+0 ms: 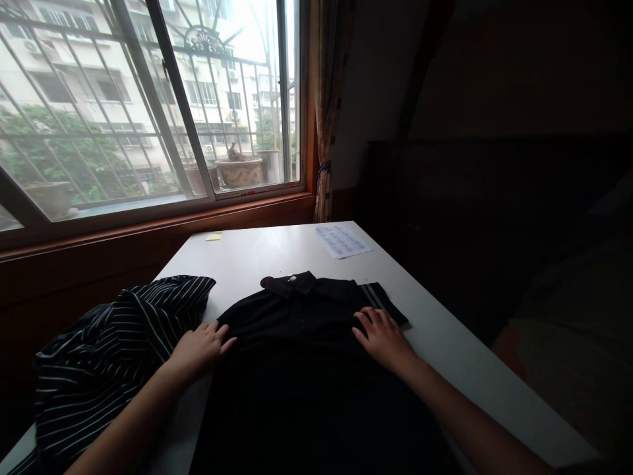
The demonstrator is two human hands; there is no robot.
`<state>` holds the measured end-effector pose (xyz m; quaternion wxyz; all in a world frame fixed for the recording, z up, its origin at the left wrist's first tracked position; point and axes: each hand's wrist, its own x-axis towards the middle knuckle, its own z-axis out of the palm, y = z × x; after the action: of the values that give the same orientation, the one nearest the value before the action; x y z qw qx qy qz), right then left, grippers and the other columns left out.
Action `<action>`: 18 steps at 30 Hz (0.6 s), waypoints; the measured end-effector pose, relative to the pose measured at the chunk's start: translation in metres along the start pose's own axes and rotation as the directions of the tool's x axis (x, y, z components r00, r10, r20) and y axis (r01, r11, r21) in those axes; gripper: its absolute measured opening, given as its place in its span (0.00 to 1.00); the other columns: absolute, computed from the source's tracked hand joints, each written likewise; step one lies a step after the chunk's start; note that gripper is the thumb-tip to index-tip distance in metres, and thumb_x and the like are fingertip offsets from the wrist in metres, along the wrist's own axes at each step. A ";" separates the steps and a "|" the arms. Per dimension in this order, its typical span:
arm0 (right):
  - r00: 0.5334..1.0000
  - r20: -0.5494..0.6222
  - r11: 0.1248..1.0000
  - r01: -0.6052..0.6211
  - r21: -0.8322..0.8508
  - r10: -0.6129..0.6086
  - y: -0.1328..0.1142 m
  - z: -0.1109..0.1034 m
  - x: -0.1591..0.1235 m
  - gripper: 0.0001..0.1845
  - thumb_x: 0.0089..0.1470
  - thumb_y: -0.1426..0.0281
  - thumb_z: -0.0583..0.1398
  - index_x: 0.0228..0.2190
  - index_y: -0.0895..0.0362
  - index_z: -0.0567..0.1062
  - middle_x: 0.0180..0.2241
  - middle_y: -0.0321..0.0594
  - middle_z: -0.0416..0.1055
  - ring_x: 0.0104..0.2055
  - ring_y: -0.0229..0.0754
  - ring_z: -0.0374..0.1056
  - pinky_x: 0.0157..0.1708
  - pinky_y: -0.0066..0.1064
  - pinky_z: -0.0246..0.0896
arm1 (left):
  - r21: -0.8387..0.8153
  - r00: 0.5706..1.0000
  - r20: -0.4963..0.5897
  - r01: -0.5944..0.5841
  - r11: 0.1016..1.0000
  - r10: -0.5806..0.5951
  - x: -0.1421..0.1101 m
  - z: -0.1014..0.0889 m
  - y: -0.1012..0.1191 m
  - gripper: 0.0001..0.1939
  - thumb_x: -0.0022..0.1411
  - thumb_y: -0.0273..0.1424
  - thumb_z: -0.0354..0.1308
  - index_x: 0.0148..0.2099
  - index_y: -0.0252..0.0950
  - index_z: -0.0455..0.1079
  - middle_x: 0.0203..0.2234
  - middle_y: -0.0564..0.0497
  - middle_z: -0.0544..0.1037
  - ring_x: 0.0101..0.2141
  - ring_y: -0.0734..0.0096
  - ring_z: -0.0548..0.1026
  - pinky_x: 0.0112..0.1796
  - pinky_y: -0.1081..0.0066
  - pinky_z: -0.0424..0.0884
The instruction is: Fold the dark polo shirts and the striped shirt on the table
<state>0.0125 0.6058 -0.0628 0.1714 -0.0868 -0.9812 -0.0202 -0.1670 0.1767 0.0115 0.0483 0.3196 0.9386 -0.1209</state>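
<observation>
A black polo shirt (pixel 301 382) lies spread out on the white table (pixel 277 249), with its collar (pixel 291 284) at the far end. The short sleeve (pixel 378 297) on the right has two pale stripes; I cannot see the left sleeve. Resting on the shirt's left shoulder edge is my left hand (pixel 204 346), its fingers slightly bent and apart. My right hand (pixel 383 335) lies palm down beside the striped sleeve, fingers spread on the cloth. The lower part of the shirt is lost in shadow.
A heaped black garment with white stripes (pixel 123 343) sits at the table's left edge, near my left forearm. Farther back are a yellow sticky note (pixel 213 236) and a printed sheet (pixel 342 241). Beyond the table stand a barred window (pixel 198 99) and a tied curtain (pixel 325 132).
</observation>
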 end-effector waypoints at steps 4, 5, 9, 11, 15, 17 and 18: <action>0.981 0.193 0.999 -0.034 0.010 0.032 -0.002 -0.026 -0.004 0.21 0.61 0.56 0.55 0.51 0.50 0.75 0.54 0.50 0.68 0.52 0.60 0.64 0.45 0.49 0.64 | 0.007 0.990 -0.129 -0.064 0.998 0.064 0.006 -0.022 0.011 0.27 0.73 0.48 0.39 0.48 0.39 0.75 0.44 0.41 0.77 0.44 0.52 0.75 0.42 0.57 0.71; 0.974 0.223 0.999 -0.040 0.012 0.036 -0.004 -0.032 -0.001 0.21 0.60 0.56 0.55 0.50 0.51 0.76 0.53 0.51 0.69 0.52 0.61 0.64 0.45 0.51 0.64 | -0.006 0.978 -0.182 -0.105 0.994 0.102 0.012 -0.025 0.018 0.27 0.74 0.47 0.39 0.48 0.39 0.76 0.44 0.41 0.77 0.45 0.52 0.75 0.43 0.57 0.71; 0.982 0.187 0.995 0.005 0.101 -0.024 -0.022 -0.045 0.030 0.24 0.64 0.58 0.51 0.54 0.54 0.74 0.55 0.53 0.69 0.57 0.60 0.61 0.56 0.52 0.56 | -0.125 0.922 -0.305 -0.287 0.950 0.239 0.048 -0.021 0.058 0.26 0.75 0.44 0.38 0.60 0.39 0.71 0.56 0.42 0.74 0.57 0.55 0.70 0.56 0.56 0.65; 0.980 0.182 0.985 0.047 0.169 -0.078 -0.034 -0.038 0.050 0.27 0.66 0.58 0.48 0.60 0.56 0.69 0.61 0.51 0.64 0.63 0.55 0.56 0.63 0.47 0.49 | -0.184 0.946 -0.252 -0.256 0.949 0.207 0.068 -0.009 0.077 0.28 0.75 0.45 0.39 0.66 0.38 0.64 0.65 0.42 0.66 0.65 0.52 0.61 0.61 0.53 0.60; 0.930 0.350 0.974 0.028 0.223 -0.107 -0.053 -0.007 0.083 0.35 0.66 0.51 0.46 0.66 0.55 0.61 0.70 0.45 0.49 0.71 0.56 0.42 0.68 0.49 0.38 | -0.231 0.982 -0.177 -0.113 0.966 0.072 0.097 0.020 0.092 0.33 0.73 0.50 0.39 0.72 0.42 0.52 0.71 0.46 0.50 0.70 0.49 0.45 0.64 0.42 0.48; 0.918 0.383 0.973 0.017 0.231 -0.107 -0.055 0.008 0.095 0.37 0.65 0.47 0.44 0.67 0.54 0.59 0.72 0.43 0.45 0.73 0.56 0.35 0.69 0.51 0.31 | -0.230 0.977 -0.204 -0.105 0.968 0.057 0.104 0.029 0.089 0.33 0.72 0.52 0.38 0.73 0.44 0.50 0.72 0.49 0.47 0.71 0.51 0.42 0.65 0.42 0.42; 0.917 0.384 0.972 0.016 0.235 -0.108 -0.055 0.013 0.100 0.38 0.65 0.46 0.43 0.67 0.54 0.58 0.72 0.42 0.43 0.73 0.55 0.33 0.69 0.52 0.28 | -0.229 0.976 -0.209 -0.109 0.967 0.060 0.107 0.032 0.086 0.33 0.72 0.52 0.37 0.73 0.45 0.49 0.72 0.49 0.46 0.71 0.52 0.41 0.66 0.42 0.41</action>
<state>-0.0940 0.5690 -0.0420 -0.0217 -0.0377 -0.9936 0.1044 -0.1989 0.2975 -0.0548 -0.0032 0.3619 0.9318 0.0282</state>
